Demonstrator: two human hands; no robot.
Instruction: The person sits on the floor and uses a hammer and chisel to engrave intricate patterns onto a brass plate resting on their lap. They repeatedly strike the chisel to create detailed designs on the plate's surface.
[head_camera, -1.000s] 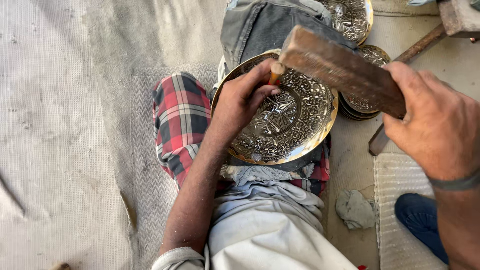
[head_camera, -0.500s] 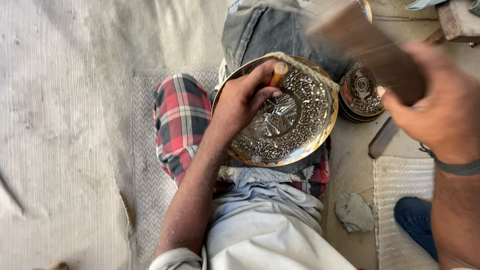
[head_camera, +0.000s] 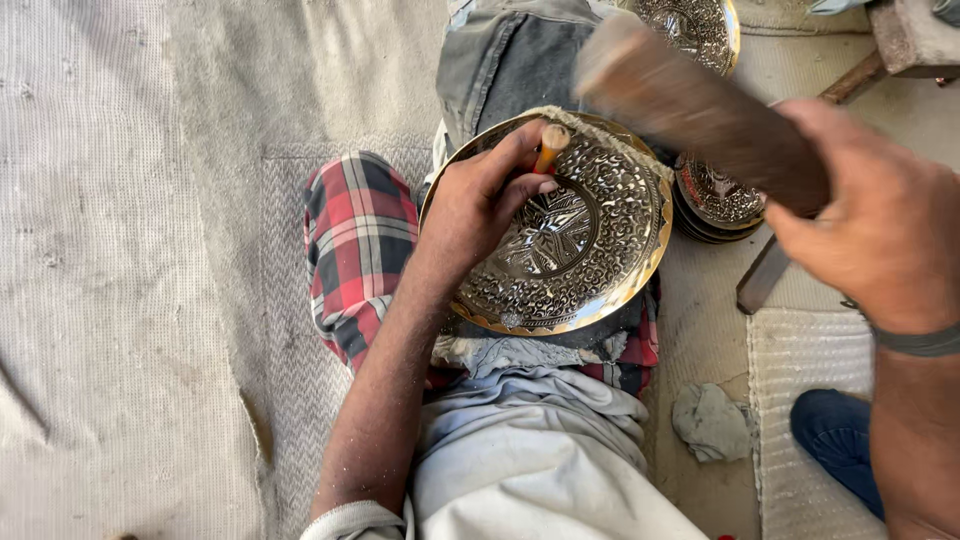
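A round engraved brass plate (head_camera: 590, 250) rests tilted on my lap, over a red checked cloth (head_camera: 355, 250). My left hand (head_camera: 485, 200) lies on the plate's upper left part and grips a short wooden-topped punch (head_camera: 549, 146), its tip against the plate's rim area. My right hand (head_camera: 880, 230) is closed around a thick wooden mallet block (head_camera: 690, 105), which is blurred with motion and hangs just above and to the right of the punch.
More engraved plates sit stacked beyond the plate (head_camera: 715, 195) and at the top edge (head_camera: 700, 25). A crumpled rag (head_camera: 712, 420) lies on the floor at right, next to a woven mat (head_camera: 800, 370). A metal bar (head_camera: 765, 275) leans beside the stack.
The mallet has swung between frames: raised up and right half a second ago, it now sits lower and closer to the punch. My left hand and the plate stay put.
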